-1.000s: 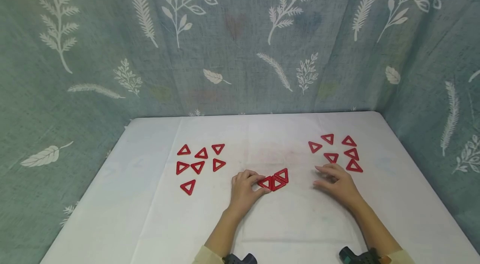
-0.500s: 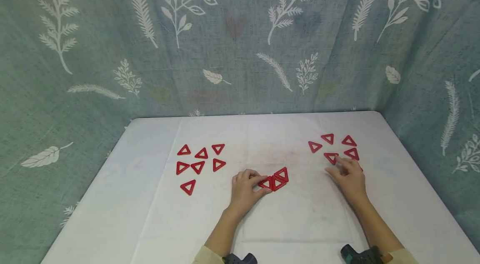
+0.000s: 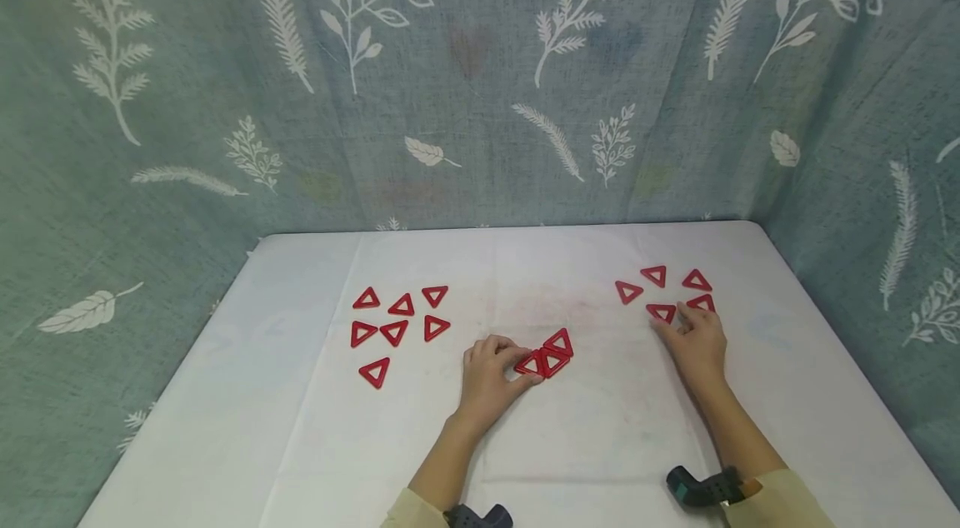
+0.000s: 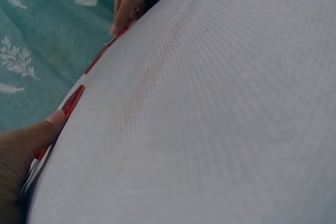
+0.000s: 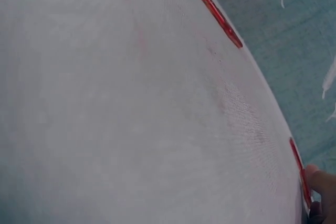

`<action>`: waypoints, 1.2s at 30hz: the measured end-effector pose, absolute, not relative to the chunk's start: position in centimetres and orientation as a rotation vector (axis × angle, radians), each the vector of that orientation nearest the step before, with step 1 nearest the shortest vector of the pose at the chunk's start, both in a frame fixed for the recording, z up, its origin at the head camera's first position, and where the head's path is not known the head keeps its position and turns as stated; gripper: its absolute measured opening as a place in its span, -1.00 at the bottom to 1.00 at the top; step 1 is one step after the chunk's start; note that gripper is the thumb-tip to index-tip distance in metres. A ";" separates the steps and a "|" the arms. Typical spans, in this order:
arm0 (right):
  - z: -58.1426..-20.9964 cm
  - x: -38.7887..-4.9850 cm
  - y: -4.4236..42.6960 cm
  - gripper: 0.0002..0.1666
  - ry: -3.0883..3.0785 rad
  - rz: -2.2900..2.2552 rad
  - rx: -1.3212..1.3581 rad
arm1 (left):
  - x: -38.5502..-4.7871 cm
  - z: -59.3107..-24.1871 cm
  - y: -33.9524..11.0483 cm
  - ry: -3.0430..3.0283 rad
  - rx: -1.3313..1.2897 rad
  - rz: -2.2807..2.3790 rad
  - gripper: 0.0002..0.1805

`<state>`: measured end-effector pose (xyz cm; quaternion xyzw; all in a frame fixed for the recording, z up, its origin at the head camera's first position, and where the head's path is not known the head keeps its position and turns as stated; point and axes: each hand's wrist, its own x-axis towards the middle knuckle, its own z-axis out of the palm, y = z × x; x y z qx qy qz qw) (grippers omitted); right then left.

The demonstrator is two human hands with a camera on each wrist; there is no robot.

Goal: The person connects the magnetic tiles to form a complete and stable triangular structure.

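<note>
Three red triangular tiles [image 3: 555, 361] with open centres lie edge to edge in mid-table. My left hand [image 3: 491, 378] pinches the leftmost tile [image 3: 530, 364] between thumb and forefinger; in the left wrist view its thumb [image 4: 50, 124] presses a red tile's edge. On the right, the thumb and forefinger of my right hand [image 3: 697, 349] are at the corners of another red triangular tile [image 3: 661, 312]. The right wrist view has the right thumb [image 5: 315, 174] against a red tile. That hand partly covers the tile [image 3: 702, 302] beside it.
Several loose red triangular tiles [image 3: 395, 332] are spread on the table's left side. More tiles [image 3: 653, 275] lie beyond my right hand. The white tabletop [image 3: 375, 461] ends at a green leaf-patterned curtain [image 3: 480, 153] at the back and sides.
My right hand has moved right and forward from beside the right-hand tiles to one of them. The joined tiles have swung slightly, their far end shifting away. My left hand keeps its hold.
</note>
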<state>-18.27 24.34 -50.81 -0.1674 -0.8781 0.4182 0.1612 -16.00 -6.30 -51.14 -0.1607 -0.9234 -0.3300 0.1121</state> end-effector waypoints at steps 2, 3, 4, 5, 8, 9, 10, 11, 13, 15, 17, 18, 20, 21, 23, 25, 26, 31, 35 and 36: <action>-50.7 -18.5 24.3 -0.28 -2.504 1.189 -0.501 | -16.1 -51.2 -6.3 -2.717 -0.490 -0.965 -0.56; -50.7 -18.6 24.2 -0.29 -2.501 1.189 -0.512 | -16.2 -51.2 -6.3 -2.724 -0.499 -0.965 -0.55; -50.7 -18.7 24.2 -0.30 -2.499 1.190 -0.520 | -16.3 -51.2 -6.3 -2.729 -0.511 -0.962 -0.55; -50.6 -18.8 24.2 -0.31 -2.499 1.187 -0.522 | -16.3 -51.3 -6.3 -2.739 -0.521 -0.957 -0.54; -50.5 -18.9 24.2 -0.34 -2.513 1.174 -0.521 | -16.5 -51.4 -6.3 -2.759 -0.541 -0.945 -0.55; -50.5 -18.9 24.2 -0.36 -2.520 1.166 -0.516 | -16.5 -51.4 -6.3 -2.764 -0.544 -0.949 -0.55; -50.4 -18.9 24.2 -0.37 -2.531 1.151 -0.512 | -16.4 -51.4 -6.3 -2.767 -0.547 -0.950 -0.56; -50.4 -18.9 24.2 -0.38 -2.541 1.136 -0.509 | -16.4 -51.3 -6.3 -2.771 -0.548 -0.954 -0.56; -50.3 -18.9 24.2 -0.39 -2.560 1.110 -0.503 | -16.4 -51.3 -6.3 -2.775 -0.548 -0.968 -0.55; -50.3 -18.8 24.2 -0.40 -2.578 1.087 -0.490 | -16.4 -51.2 -6.2 -2.775 -0.546 -0.976 -0.56; -50.2 -18.8 24.2 -0.41 -2.599 1.065 -0.470 | -16.4 -51.2 -6.2 -2.773 -0.542 -0.976 -0.56; -50.2 -18.7 24.1 -0.41 -2.607 1.054 -0.456 | -16.4 -51.3 -6.2 -2.774 -0.539 -0.976 -0.56; -50.2 -18.7 24.1 -0.41 -2.629 1.035 -0.427 | -16.4 -51.3 -6.3 -2.777 -0.532 -0.978 -0.56; -50.2 -18.6 24.0 -0.41 -2.640 1.024 -0.414 | -16.4 -51.3 -6.3 -2.778 -0.530 -0.979 -0.56; -50.2 -18.4 23.8 -0.41 -2.663 1.000 -0.387 | -16.4 -51.3 -6.3 -2.781 -0.527 -0.978 -0.56; -50.2 -18.3 23.6 -0.41 -2.688 0.974 -0.369 | -16.4 -51.4 -6.3 -2.790 -0.520 -0.976 -0.56; -50.2 -18.3 23.5 -0.41 -2.696 0.968 -0.363 | -16.4 -51.4 -6.3 -2.793 -0.517 -0.973 -0.56; -50.4 -18.1 23.3 -0.43 -2.729 0.953 -0.314 | -16.3 -51.5 -6.3 -2.810 -0.499 -0.967 -0.56; -50.4 -18.0 23.3 -0.47 -2.737 0.938 -0.255 | -16.4 -51.5 -6.4 -2.811 -0.498 -0.959 -0.56; -50.4 -18.0 23.2 -0.47 -2.739 0.935 -0.242 | -16.4 -51.5 -6.4 -2.812 -0.498 -0.959 -0.56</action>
